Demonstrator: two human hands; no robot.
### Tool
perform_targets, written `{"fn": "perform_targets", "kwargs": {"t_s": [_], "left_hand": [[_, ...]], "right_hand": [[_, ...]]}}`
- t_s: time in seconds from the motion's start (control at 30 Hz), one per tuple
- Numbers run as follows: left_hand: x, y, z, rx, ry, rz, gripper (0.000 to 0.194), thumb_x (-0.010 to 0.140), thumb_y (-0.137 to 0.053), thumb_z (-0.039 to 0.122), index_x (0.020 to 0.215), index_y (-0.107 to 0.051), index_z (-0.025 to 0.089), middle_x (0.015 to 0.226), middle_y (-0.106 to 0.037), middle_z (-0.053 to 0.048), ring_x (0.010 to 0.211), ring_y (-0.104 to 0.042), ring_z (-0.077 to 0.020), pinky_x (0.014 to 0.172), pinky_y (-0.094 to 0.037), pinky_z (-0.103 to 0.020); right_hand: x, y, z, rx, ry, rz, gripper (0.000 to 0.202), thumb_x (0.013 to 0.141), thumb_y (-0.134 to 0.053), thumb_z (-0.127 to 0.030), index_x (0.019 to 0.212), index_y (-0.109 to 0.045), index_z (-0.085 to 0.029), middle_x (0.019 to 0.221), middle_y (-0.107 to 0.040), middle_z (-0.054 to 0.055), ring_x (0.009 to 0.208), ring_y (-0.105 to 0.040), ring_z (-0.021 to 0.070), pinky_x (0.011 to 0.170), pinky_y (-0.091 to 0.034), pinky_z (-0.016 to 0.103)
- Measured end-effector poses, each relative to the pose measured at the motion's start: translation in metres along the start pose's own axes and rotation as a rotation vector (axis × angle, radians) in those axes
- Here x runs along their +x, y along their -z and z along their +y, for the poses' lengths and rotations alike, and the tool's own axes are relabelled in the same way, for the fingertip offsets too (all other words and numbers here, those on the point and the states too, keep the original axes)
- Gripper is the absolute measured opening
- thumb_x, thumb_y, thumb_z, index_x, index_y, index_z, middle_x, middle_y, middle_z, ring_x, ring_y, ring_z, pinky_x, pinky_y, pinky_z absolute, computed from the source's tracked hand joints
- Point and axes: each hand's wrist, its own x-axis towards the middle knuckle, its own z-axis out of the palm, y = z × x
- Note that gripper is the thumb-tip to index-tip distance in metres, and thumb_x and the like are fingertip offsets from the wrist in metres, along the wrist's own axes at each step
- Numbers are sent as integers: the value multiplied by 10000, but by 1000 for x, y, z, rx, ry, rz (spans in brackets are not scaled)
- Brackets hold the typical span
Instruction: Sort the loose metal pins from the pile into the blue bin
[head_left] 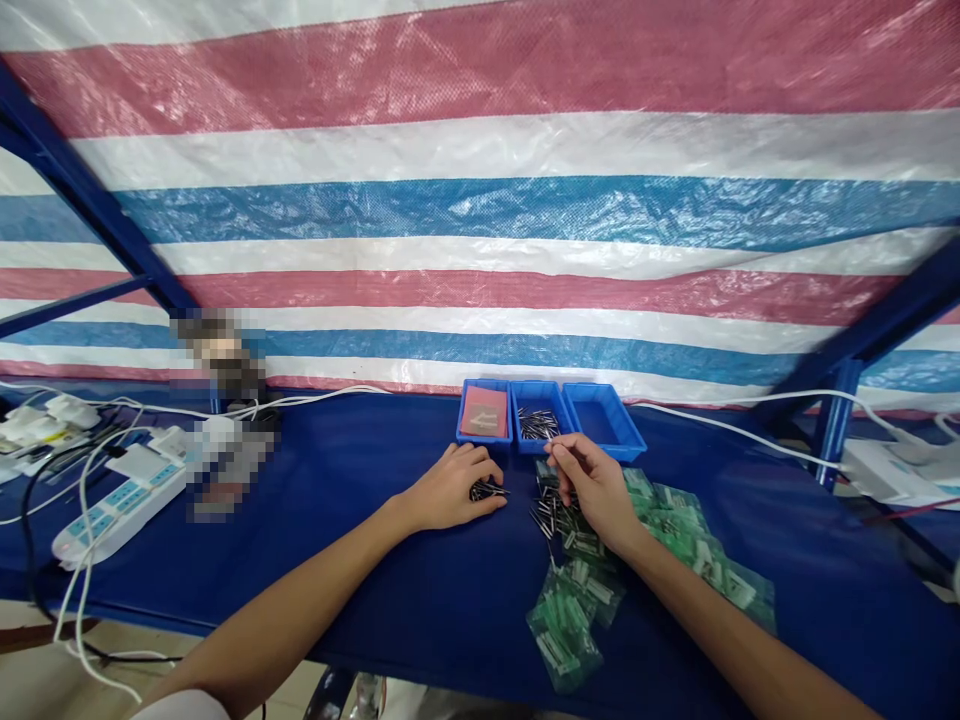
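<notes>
Left hand [455, 488] curled over dark thin pieces [487, 490] on blue surface [420, 590]. Right hand [596, 490] pinched, apparently gripping one piece.

- My worktop [442, 610] is dark blue, its surface smooth and slightly shiny.
- Three blue trays [606, 420] stand side by side along its back.
- Loose metal bits [550, 515] lie in a heap in front of the trays, and another bunch lies under my left fingers [456, 468].
- Green packets [559, 635] spread beside the heap and towards me, some overlapping.
- Far to my left, a white power strip [124, 510] sits among cables [90, 545].
</notes>
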Motion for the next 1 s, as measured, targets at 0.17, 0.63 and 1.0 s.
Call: {"fn": "perform_targets", "kwargs": {"t_s": [0.17, 0.63, 1.0], "left_hand": [[0, -3, -3, -91, 48, -13, 241, 1063, -626, 472, 1098, -656, 236, 1050, -637, -35, 1015, -588, -217, 938, -409, -353], [-3, 3, 3, -52, 29, -44, 262, 1040, -667, 475, 1192, -648, 262, 1167, -628, -46, 1087, -561, -239, 935, -386, -374], [-3, -3, -1, -4, -2, -30, 206, 1110, -518, 287, 1251, -668, 290, 1116, -606, -56, 1040, -553, -225, 886, -388, -368]], "right_hand": [[-2, -1, 0, -13, -19, -6, 367, 943, -733, -599, 1001, -732, -236, 816, -641, 9, 478, -484, 112, 381, -452, 246], [-2, 0, -3, -31, -15, -8, 387, 946, -725, -610, 1000, -729, -226, 827, -642, 18, 490, -486, 114, 391, -463, 250], [-1, 1, 3, -44, -12, -17, 373, 967, -708, -591, 1010, -732, -221, 825, -643, 12, 484, -488, 103, 392, -461, 235]]}}
